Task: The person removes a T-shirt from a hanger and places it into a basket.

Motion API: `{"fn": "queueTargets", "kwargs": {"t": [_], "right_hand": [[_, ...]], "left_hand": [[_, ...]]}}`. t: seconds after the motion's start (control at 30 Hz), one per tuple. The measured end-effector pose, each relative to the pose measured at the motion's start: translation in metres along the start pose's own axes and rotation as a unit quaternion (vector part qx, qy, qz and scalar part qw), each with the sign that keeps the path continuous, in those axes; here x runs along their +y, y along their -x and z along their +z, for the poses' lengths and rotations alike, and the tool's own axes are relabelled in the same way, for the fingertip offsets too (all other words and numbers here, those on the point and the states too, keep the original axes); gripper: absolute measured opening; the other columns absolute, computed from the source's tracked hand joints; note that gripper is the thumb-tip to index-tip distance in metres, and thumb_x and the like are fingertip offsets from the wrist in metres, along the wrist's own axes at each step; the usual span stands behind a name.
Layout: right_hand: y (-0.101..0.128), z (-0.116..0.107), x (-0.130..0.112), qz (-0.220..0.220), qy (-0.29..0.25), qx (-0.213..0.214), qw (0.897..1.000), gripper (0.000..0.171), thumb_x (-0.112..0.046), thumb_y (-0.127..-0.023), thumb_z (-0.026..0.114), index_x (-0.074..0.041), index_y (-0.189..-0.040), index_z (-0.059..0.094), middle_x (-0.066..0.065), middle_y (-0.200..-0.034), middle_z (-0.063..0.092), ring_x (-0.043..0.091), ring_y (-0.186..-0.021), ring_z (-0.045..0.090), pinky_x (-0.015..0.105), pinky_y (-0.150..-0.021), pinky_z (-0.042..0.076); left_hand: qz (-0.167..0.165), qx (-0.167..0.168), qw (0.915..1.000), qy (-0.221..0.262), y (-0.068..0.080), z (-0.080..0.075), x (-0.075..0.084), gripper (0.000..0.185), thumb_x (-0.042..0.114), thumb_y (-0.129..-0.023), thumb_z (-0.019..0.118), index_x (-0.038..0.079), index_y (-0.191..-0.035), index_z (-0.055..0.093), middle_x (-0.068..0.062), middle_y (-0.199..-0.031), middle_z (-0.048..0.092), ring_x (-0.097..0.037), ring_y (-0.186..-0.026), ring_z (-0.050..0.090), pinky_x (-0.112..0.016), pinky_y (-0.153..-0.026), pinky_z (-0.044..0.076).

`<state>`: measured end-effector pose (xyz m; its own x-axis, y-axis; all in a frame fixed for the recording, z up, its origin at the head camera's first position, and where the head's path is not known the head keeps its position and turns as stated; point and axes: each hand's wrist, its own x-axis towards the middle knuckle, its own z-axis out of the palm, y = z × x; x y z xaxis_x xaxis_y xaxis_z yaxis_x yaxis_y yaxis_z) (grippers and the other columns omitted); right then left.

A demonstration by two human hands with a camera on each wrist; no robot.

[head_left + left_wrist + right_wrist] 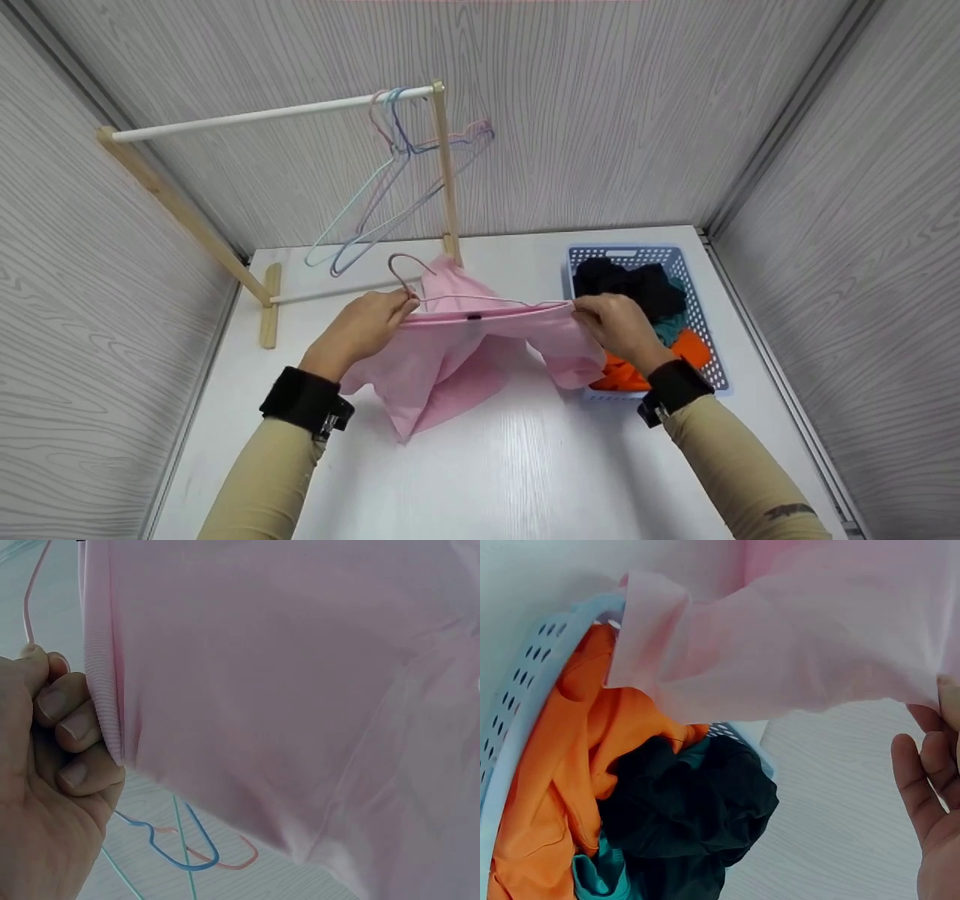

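Observation:
A pink T-shirt [450,360] hangs stretched between both hands, above the white table. Its ribbed neckband [101,667] runs nearly straight across, with a small black tag at the middle. My left hand [367,326] pinches the left end of the band together with a pink hanger [401,262] at the base of its hook. The hanger's thin wire lies along the far side of the band; the rest is hidden by cloth. My right hand [619,322] pinches the band's right end; in the right wrist view, thumb and forefinger grip the cloth [817,637].
A rack with a white bar [277,112] and wooden posts stands at the back left. Several pastel hangers [375,195] hang at its right end. On the right, a blue perforated basket [705,352] holds orange [547,787], black [690,802] and teal [604,870] clothes.

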<state>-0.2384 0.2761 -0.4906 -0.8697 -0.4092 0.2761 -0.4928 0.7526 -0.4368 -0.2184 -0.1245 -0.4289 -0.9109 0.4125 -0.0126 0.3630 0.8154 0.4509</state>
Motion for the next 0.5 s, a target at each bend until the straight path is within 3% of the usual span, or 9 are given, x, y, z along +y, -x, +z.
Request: {"fn": "queueTargets", "kwargs": {"t": [0.23, 0.3, 0.5], "right_hand": [[0.001, 0.0, 0.003, 0.022, 0.011, 0.046, 0.999, 0.015, -0.013, -0.092, 0.067, -0.008, -0.103, 0.075, 0.01, -0.099, 0.075, 0.027, -0.089, 0.071, 0.041, -0.084, 0.058], [0.002, 0.002, 0.003, 0.023, 0.018, 0.048, 0.998, 0.014, -0.013, -0.091, 0.068, -0.008, -0.103, 0.075, 0.01, -0.098, 0.075, 0.027, -0.088, 0.072, 0.041, -0.083, 0.058], [0.004, 0.01, 0.0, 0.032, 0.028, 0.04, 0.998, 0.015, -0.016, -0.092, 0.067, -0.008, -0.103, 0.075, 0.009, -0.097, 0.076, 0.026, -0.085, 0.071, 0.04, -0.081, 0.058]], "left_hand": [[0.007, 0.01, 0.9993, 0.037, 0.0, 0.005, -0.006, 0.03, 0.029, -0.105, 0.042, 0.006, -0.105, 0.062, -0.006, -0.076, 0.053, -0.025, -0.083, 0.057, -0.046, -0.084, 0.048], [0.004, 0.022, 0.9984, 0.052, 0.002, 0.006, -0.007, 0.03, 0.027, -0.105, 0.042, 0.005, -0.106, 0.063, -0.007, -0.078, 0.055, -0.025, -0.084, 0.057, -0.045, -0.085, 0.048], [0.001, 0.009, 0.9981, 0.06, -0.001, 0.005, -0.004, 0.035, 0.03, -0.106, 0.039, 0.004, -0.111, 0.062, -0.008, -0.079, 0.055, -0.028, -0.088, 0.059, -0.047, -0.089, 0.048]]}}
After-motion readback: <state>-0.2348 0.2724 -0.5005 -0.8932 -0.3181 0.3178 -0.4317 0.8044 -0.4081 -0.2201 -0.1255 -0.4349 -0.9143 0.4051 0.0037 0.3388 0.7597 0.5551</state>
